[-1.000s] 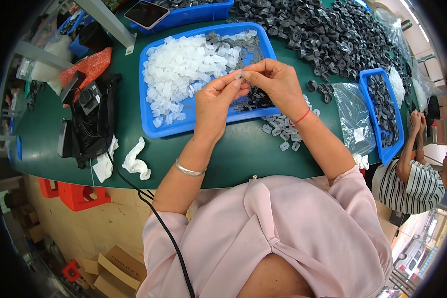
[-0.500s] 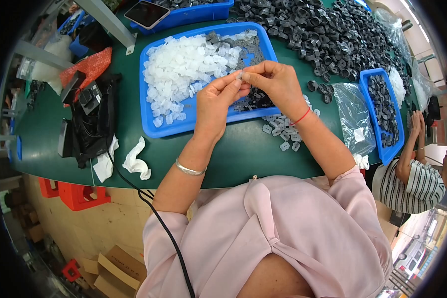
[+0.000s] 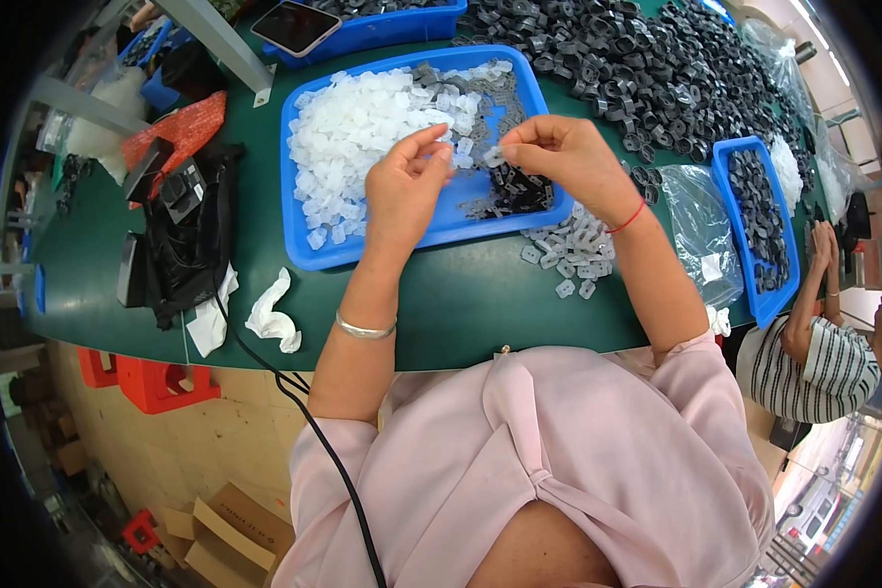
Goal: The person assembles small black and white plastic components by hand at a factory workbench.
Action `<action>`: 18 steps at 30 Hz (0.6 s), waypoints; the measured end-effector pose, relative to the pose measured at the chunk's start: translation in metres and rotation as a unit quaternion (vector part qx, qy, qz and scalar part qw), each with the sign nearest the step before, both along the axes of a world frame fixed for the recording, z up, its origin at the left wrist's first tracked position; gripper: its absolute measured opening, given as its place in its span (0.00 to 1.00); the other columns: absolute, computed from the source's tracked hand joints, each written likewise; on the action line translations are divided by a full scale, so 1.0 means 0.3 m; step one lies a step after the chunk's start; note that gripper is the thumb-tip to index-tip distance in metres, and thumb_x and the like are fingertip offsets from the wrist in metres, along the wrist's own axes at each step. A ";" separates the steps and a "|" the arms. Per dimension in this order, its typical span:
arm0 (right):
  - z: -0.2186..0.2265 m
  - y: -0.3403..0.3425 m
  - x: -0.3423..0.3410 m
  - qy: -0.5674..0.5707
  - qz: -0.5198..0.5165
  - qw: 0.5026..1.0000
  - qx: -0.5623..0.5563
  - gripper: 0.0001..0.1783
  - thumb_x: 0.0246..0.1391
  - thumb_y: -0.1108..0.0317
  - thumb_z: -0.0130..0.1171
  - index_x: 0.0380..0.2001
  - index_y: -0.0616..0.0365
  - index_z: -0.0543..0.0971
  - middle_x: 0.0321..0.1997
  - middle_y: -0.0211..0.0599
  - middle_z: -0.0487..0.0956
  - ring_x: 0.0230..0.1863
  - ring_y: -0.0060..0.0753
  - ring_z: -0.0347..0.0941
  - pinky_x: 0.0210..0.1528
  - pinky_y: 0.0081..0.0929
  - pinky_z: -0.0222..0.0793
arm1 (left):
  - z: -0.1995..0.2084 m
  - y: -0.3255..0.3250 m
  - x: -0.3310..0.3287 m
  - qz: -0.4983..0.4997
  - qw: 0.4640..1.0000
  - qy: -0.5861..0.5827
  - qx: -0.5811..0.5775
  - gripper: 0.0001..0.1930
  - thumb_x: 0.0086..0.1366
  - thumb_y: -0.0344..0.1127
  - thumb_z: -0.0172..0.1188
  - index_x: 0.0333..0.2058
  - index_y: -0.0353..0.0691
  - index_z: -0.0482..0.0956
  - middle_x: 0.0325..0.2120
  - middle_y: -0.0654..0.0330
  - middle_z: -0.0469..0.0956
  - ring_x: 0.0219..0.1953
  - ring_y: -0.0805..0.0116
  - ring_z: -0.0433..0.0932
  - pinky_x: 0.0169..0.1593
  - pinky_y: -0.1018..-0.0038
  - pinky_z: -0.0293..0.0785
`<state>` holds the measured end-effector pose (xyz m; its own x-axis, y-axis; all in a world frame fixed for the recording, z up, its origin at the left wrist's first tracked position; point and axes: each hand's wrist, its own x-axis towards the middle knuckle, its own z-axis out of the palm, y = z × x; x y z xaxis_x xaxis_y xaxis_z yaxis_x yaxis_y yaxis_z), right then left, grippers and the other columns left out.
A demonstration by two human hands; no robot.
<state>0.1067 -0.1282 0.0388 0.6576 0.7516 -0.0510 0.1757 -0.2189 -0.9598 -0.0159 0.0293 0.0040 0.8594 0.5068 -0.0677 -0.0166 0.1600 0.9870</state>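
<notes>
My right hand (image 3: 568, 162) pinches a small pale plastic piece (image 3: 493, 157) between thumb and fingertips, above the right part of a blue tray (image 3: 309, 262). My left hand (image 3: 405, 186) hovers over the middle of the tray, thumb and index finger apart, with nothing visible between them. Translucent white plastic pieces (image 3: 348, 127) heap up the tray's left side. Small grey parts (image 3: 500, 103) lie at its back right, and small black parts (image 3: 521, 191) under my right hand. Just outside the tray's front right, greyish plastic pieces (image 3: 573, 250) form a loose pile on the green table (image 3: 451, 314).
Black plastic parts (image 3: 608, 64) cover the back right. Farther right are a clear bag (image 3: 696, 220) and a blue tray of dark parts (image 3: 720, 167). A phone (image 3: 297, 27) rests on another blue bin. Left stands a black bag (image 3: 191, 245); a cable (image 3: 323, 451) crosses my left arm.
My hands, together at the fingertips before, have moved apart: the left to the left, the right slightly right with the small plastic piece. The left fingers have opened.
</notes>
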 end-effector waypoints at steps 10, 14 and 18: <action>0.025 -0.307 0.124 -0.008 0.065 0.985 -0.157 0.09 0.49 0.69 0.61 0.28 0.66 0.79 0.25 0.29 0.79 0.28 0.15 0.71 0.33 0.18 0.68 | -0.086 0.020 0.000 -0.016 0.836 0.009 0.548 0.10 0.52 0.26 0.60 0.35 0.42 0.82 0.30 0.57 0.73 0.36 0.58 0.74 0.40 0.66 0.72; 0.029 -0.364 0.139 -0.044 0.085 0.973 -0.210 0.08 0.47 0.71 0.60 0.29 0.66 0.79 0.25 0.32 0.80 0.28 0.19 0.73 0.33 0.20 0.70 | -0.100 0.025 0.003 -0.027 0.822 0.027 0.568 0.08 0.53 0.26 0.59 0.33 0.41 0.81 0.30 0.57 0.73 0.36 0.57 0.74 0.41 0.65 0.72; 0.021 -0.356 0.145 -0.126 0.033 0.966 -0.224 0.09 0.46 0.71 0.59 0.30 0.65 0.79 0.24 0.36 0.79 0.26 0.23 0.74 0.33 0.22 0.71 | -0.086 0.020 0.015 0.015 0.837 0.011 0.547 0.07 0.53 0.26 0.59 0.32 0.40 0.81 0.30 0.56 0.73 0.36 0.56 0.74 0.40 0.64 0.72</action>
<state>0.1501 -0.2351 0.0451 0.6433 0.7314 -0.2262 0.4182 -0.5832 -0.6963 -0.0115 0.0354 -0.0219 0.8501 0.2978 0.4343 0.0163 -0.8392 0.5436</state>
